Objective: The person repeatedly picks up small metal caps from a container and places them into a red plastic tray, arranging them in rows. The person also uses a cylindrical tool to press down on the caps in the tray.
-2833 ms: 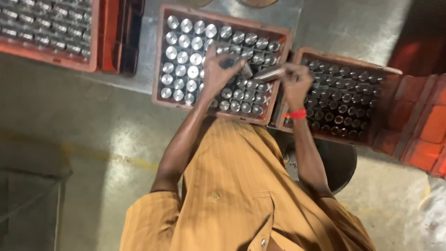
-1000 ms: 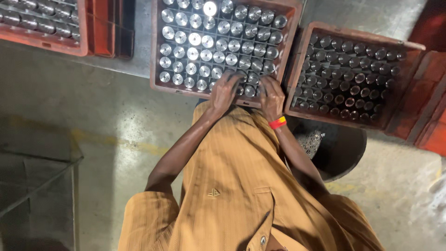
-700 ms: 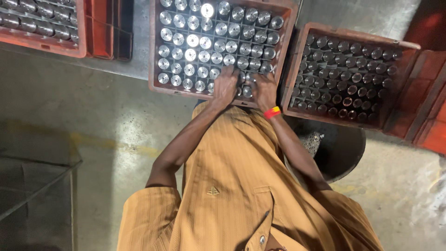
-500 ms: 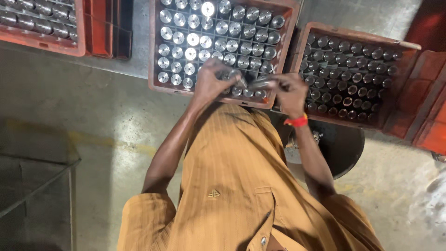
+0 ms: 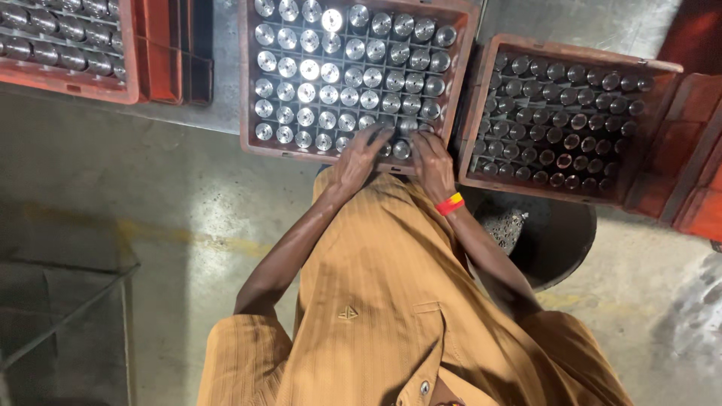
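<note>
A red-brown crate (image 5: pixel 248 83) holds several rows of shiny upright metal cylinders (image 5: pixel 331 74) in a grid. My left hand (image 5: pixel 359 156) and my right hand (image 5: pixel 433 159) lie side by side on the crate's near row, fingers bent down over the cylinder tops (image 5: pixel 401 149). Whether either hand grips a cylinder is hidden by the fingers. A red and yellow band (image 5: pixel 450 204) is on my right wrist. To the right stands a second crate (image 5: pixel 481 90) with darker cylinders (image 5: pixel 560 113).
A third crate of cylinders (image 5: pixel 124 75) sits at the top left, with empty red crates (image 5: pixel 177 53) beside it. A dark round bin (image 5: pixel 553 237) with metal bits stands under my right arm. More red crates (image 5: pixel 696 150) are at the right. A dark frame (image 5: pixel 68 316) is at lower left.
Half a second ago both hands were lifted at the crate's near right corner with a cylinder between them. They have come back down onto the near row of the middle crate.
</note>
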`<control>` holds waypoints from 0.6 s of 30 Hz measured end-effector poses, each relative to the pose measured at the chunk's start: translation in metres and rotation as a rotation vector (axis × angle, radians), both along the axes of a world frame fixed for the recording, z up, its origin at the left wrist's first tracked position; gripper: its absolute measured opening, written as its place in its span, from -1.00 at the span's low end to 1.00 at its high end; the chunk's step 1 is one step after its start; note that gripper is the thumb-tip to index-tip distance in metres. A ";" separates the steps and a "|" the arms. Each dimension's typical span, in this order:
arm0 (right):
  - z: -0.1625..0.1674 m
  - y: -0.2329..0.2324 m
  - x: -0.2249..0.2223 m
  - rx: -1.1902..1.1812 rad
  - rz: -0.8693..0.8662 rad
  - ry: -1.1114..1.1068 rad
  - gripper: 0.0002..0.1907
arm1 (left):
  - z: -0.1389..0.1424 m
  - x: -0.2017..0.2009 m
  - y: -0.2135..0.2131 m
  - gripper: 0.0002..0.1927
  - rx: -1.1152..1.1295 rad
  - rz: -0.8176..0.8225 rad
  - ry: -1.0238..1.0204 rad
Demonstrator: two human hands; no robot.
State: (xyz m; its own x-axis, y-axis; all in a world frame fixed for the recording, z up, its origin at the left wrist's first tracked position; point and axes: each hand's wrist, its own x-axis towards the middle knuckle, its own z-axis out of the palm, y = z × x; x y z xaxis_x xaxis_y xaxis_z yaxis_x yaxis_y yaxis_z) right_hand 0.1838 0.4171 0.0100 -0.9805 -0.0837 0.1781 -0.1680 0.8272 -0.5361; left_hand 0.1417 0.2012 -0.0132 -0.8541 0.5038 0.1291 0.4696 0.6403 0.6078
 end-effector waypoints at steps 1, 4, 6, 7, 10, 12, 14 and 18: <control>0.003 0.001 0.000 -0.031 -0.016 -0.011 -0.64 | 0.003 -0.001 0.000 -0.44 0.029 -0.006 -0.025; 0.008 0.010 -0.004 -0.044 0.111 -0.020 -0.72 | 0.000 -0.009 -0.002 -0.45 0.013 -0.087 -0.096; 0.004 0.021 -0.012 0.038 0.298 -0.007 -0.65 | -0.009 -0.020 -0.006 -0.44 -0.133 -0.240 -0.131; -0.001 0.028 -0.019 0.110 0.417 0.002 -0.57 | -0.016 -0.026 -0.008 -0.48 -0.209 -0.306 -0.049; -0.022 0.042 -0.041 0.267 0.617 -0.132 -0.50 | -0.036 -0.043 -0.011 -0.56 -0.356 -0.477 0.136; -0.035 0.047 -0.049 0.294 0.693 -0.182 -0.52 | -0.046 -0.051 -0.010 -0.65 -0.355 -0.558 0.170; -0.044 0.046 -0.056 0.273 0.756 -0.113 -0.58 | -0.051 -0.058 -0.002 -0.73 -0.461 -0.653 0.116; -0.040 0.036 -0.058 0.248 0.627 -0.266 -0.47 | -0.040 -0.068 0.006 -0.86 -0.574 -0.705 -0.024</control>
State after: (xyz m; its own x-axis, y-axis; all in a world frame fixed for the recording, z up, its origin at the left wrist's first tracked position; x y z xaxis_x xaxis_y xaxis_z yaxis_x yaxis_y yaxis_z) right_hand 0.1258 0.4532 -0.0298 -0.7422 -0.6516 -0.1567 -0.5408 0.7204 -0.4343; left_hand 0.0736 0.2074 -0.0530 -0.3227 0.8917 -0.3173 0.8584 0.4170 0.2987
